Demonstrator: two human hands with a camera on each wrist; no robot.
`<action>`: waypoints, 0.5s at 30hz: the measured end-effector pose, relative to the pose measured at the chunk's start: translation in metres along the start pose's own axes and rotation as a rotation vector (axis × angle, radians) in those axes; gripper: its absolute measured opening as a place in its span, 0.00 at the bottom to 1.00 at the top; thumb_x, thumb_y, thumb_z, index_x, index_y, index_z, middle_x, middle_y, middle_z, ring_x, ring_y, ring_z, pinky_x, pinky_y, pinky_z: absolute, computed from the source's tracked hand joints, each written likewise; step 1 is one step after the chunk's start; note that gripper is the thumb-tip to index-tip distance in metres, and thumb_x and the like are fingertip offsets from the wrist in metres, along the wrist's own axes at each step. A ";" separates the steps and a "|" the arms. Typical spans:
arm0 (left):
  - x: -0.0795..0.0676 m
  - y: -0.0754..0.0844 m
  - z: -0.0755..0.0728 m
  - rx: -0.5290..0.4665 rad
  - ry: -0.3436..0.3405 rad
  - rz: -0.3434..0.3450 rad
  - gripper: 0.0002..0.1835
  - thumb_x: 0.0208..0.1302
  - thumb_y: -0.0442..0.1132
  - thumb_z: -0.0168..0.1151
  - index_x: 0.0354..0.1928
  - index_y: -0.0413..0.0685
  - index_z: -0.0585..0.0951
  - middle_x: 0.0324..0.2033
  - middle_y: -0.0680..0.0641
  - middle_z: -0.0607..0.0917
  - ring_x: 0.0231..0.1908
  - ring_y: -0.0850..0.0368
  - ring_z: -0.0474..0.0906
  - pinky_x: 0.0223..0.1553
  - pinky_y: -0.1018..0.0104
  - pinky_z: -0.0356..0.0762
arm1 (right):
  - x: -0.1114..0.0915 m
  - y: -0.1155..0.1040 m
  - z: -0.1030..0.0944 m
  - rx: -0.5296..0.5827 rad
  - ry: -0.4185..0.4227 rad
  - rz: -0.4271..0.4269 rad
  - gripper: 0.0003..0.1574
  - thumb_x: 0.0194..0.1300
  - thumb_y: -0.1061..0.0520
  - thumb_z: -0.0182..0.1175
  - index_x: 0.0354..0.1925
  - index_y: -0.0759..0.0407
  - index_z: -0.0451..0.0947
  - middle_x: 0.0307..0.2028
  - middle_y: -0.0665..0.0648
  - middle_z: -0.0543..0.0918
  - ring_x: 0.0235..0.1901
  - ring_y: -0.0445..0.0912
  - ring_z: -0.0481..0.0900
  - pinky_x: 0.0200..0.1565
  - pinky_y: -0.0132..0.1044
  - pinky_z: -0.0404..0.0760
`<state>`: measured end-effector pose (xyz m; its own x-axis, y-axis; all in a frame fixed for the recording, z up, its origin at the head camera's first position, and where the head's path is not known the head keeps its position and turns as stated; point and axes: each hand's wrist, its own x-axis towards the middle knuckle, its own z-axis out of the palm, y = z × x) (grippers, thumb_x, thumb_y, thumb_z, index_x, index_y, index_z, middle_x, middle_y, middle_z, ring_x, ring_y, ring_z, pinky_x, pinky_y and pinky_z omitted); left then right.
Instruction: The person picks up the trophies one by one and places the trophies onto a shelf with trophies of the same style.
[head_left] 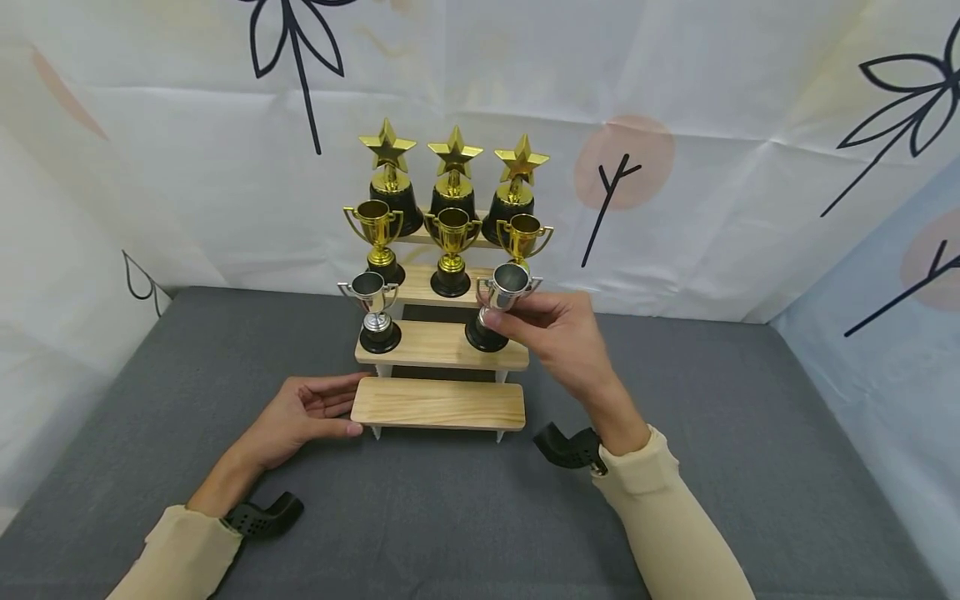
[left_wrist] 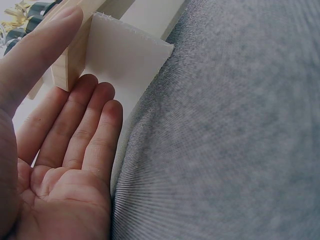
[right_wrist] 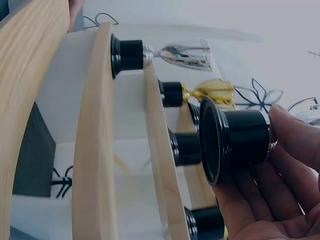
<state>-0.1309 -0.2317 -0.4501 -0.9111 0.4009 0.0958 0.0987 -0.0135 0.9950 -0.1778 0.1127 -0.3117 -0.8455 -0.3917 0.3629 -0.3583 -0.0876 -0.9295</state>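
My right hand (head_left: 558, 337) pinches a silver trophy cup (head_left: 508, 283) by its stem, above the right end of the second shelf from the bottom. In the right wrist view the underside of its black base (right_wrist: 212, 142) shows, apart from the shelf (right_wrist: 95, 145). Another silver trophy cup (head_left: 369, 287) stands at that shelf's left end. My left hand (head_left: 307, 417) is at the left end of the wooden bottom shelf (head_left: 438, 404). Its fingers (left_wrist: 82, 120) are fairly straight beside the white side support (left_wrist: 125, 55), with the thumb by the shelf's edge.
Three gold trophy cups (head_left: 452, 233) stand on the third shelf, the right one partly hidden by the held cup. Behind, on the top shelf, are three gold star trophies (head_left: 454, 154). The stand sits on a grey cloth (head_left: 450, 517) before a patterned white curtain (head_left: 510, 67).
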 end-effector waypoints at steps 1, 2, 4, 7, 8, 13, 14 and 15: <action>0.000 0.000 0.000 -0.002 -0.001 0.000 0.38 0.56 0.21 0.72 0.68 0.21 0.66 0.65 0.39 0.76 0.59 0.58 0.79 0.58 0.64 0.80 | 0.001 0.000 0.002 -0.002 -0.004 0.003 0.13 0.65 0.73 0.65 0.48 0.78 0.83 0.51 0.68 0.85 0.56 0.54 0.83 0.59 0.45 0.83; 0.000 0.000 0.000 -0.004 -0.001 0.001 0.38 0.56 0.21 0.72 0.68 0.21 0.66 0.65 0.39 0.76 0.59 0.58 0.79 0.58 0.64 0.80 | 0.002 0.001 0.004 0.001 -0.009 0.007 0.13 0.65 0.73 0.65 0.48 0.79 0.83 0.51 0.68 0.85 0.56 0.54 0.83 0.59 0.44 0.82; 0.000 0.000 0.000 -0.007 -0.003 0.003 0.38 0.56 0.21 0.72 0.68 0.21 0.66 0.65 0.38 0.76 0.59 0.58 0.79 0.58 0.64 0.80 | 0.004 0.002 0.007 0.003 -0.015 0.015 0.13 0.65 0.73 0.65 0.48 0.79 0.83 0.52 0.69 0.84 0.56 0.55 0.83 0.59 0.44 0.82; 0.000 0.000 0.000 -0.010 -0.007 0.004 0.39 0.56 0.21 0.72 0.68 0.21 0.66 0.65 0.38 0.75 0.59 0.57 0.79 0.58 0.63 0.80 | 0.007 0.005 0.011 0.006 -0.021 0.023 0.14 0.65 0.73 0.65 0.50 0.79 0.82 0.51 0.69 0.84 0.56 0.57 0.83 0.59 0.44 0.83; 0.000 0.000 -0.001 -0.010 -0.007 0.004 0.39 0.56 0.21 0.72 0.68 0.21 0.66 0.65 0.38 0.75 0.59 0.57 0.79 0.58 0.63 0.80 | 0.008 0.006 0.012 0.012 -0.024 0.027 0.14 0.65 0.73 0.65 0.50 0.79 0.82 0.51 0.69 0.84 0.56 0.57 0.83 0.59 0.44 0.83; 0.000 -0.001 -0.001 -0.011 -0.008 0.005 0.39 0.56 0.21 0.72 0.69 0.21 0.66 0.65 0.38 0.76 0.60 0.57 0.79 0.59 0.63 0.80 | 0.012 0.012 0.016 -0.001 -0.036 0.036 0.13 0.65 0.72 0.65 0.48 0.78 0.83 0.49 0.69 0.86 0.54 0.56 0.84 0.57 0.44 0.84; 0.000 -0.001 -0.001 -0.011 -0.009 0.005 0.39 0.56 0.21 0.72 0.69 0.21 0.66 0.65 0.38 0.76 0.60 0.57 0.79 0.59 0.63 0.80 | 0.012 0.013 0.016 -0.006 -0.036 0.037 0.13 0.65 0.72 0.65 0.48 0.77 0.84 0.49 0.69 0.86 0.53 0.56 0.84 0.57 0.44 0.84; 0.000 -0.001 -0.001 -0.009 -0.009 0.006 0.39 0.56 0.21 0.72 0.69 0.21 0.66 0.65 0.37 0.75 0.60 0.57 0.79 0.59 0.63 0.80 | 0.013 0.014 0.016 -0.012 -0.035 0.037 0.13 0.65 0.72 0.65 0.48 0.77 0.84 0.48 0.68 0.86 0.53 0.56 0.85 0.57 0.44 0.84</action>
<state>-0.1313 -0.2327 -0.4510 -0.9068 0.4091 0.1019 0.1009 -0.0242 0.9946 -0.1873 0.0915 -0.3214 -0.8439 -0.4266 0.3254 -0.3320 -0.0612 -0.9413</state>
